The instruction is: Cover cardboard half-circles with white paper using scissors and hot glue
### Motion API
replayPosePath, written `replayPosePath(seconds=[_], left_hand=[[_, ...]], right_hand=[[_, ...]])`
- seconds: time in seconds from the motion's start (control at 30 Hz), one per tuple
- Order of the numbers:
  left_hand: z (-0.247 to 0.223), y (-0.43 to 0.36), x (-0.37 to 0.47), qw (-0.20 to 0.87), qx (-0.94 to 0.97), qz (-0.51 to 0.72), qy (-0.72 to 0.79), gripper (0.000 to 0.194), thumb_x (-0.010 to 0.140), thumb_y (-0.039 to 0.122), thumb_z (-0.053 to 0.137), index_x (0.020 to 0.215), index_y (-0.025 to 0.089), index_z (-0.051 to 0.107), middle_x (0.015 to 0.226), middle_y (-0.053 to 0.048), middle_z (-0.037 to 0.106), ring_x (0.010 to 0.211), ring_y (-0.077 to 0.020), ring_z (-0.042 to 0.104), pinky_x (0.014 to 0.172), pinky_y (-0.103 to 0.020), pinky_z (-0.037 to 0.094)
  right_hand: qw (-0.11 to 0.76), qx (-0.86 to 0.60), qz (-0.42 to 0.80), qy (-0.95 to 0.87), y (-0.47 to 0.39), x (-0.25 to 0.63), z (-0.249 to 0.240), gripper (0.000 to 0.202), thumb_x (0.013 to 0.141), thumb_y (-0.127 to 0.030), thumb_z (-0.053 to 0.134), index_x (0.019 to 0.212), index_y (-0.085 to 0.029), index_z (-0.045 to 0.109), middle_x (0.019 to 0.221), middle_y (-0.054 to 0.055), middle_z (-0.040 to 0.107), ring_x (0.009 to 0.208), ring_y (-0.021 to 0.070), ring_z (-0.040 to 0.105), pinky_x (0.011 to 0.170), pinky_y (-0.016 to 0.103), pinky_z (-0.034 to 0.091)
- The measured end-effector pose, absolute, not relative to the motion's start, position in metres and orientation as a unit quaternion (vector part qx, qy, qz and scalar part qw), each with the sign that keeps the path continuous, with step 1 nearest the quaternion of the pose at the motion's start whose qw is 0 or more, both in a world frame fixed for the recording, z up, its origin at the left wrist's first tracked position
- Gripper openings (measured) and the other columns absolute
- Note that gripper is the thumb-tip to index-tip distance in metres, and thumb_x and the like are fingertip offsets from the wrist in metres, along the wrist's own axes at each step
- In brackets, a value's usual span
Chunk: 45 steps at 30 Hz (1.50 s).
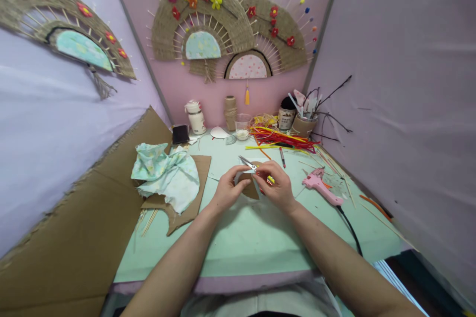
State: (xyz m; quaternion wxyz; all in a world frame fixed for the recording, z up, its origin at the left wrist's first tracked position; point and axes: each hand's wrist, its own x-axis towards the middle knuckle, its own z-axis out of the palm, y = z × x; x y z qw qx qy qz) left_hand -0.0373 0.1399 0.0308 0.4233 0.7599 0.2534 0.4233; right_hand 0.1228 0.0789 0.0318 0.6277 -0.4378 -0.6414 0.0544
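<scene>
Both my hands meet over the middle of the table. My left hand (pixel 230 186) pinches a small brown cardboard piece (pixel 252 191) with a curved edge, its fingertips close to the scissors. In my right hand (pixel 277 185) are small scissors (pixel 246 161), blades pointing up and to the left; a red and yellow bit shows beneath that hand, and the fingers hide most of the handles. Some white material lies by the cardboard, partly covered by the hands. To the right, a pink glue gun (pixel 323 185) rests on the table, apart from the hands.
Crumpled green floral cloth (pixel 167 173) lies on cut cardboard (pixel 203 173) at left. Behind are a phone (pixel 180 134), a white bottle (pixel 195 118), twine (pixel 230 113), a plastic cup (pixel 243 126), red and yellow pipe cleaners (pixel 282 138) and a pot of twigs (pixel 304 124). Decorated fans (pixel 234 27) hang on the wall.
</scene>
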Motion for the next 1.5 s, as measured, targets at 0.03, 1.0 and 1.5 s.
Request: replayPosePath(seconds=[0.03,1.0,1.5], left_hand=[[0.031,0.140,-0.037,0.426,0.758,0.425,0.252,0.027,0.082,0.023,0.065,0.108,0.022,0.064,0.112,-0.006,0.068,0.108,-0.0218,0.061,0.096,-0.034,0.045],[0.029,0.147,-0.029,0.605,0.583,0.408,0.357,0.046,0.068,0.033,0.078,0.106,0.014,0.059,0.110,-0.014,0.067,0.103,-0.0236,0.063,0.094,-0.037,0.047],[0.032,0.137,-0.021,0.724,0.417,0.447,0.318,0.034,0.066,0.044,0.079,0.076,0.012,0.071,0.085,-0.010,0.073,0.085,-0.0205,0.067,0.080,-0.032,0.053]], right_hand=[[0.632,-0.442,0.064,-0.633,0.079,0.123,0.032,0.010,0.085,-0.021,0.064,0.094,-0.024,0.062,0.087,0.004,0.060,0.068,0.0143,0.056,0.058,0.029,0.050],[0.732,-0.453,0.432,-0.267,0.099,0.134,0.032,0.040,0.055,-0.041,0.085,0.078,-0.022,0.057,0.069,-0.003,0.063,0.064,0.0135,0.064,0.063,0.027,0.056],[0.600,-0.505,0.499,-0.368,0.098,0.124,0.017,0.031,0.068,-0.047,0.073,0.074,-0.018,0.063,0.055,-0.003,0.057,0.042,0.0078,0.044,0.041,0.021,0.032]])
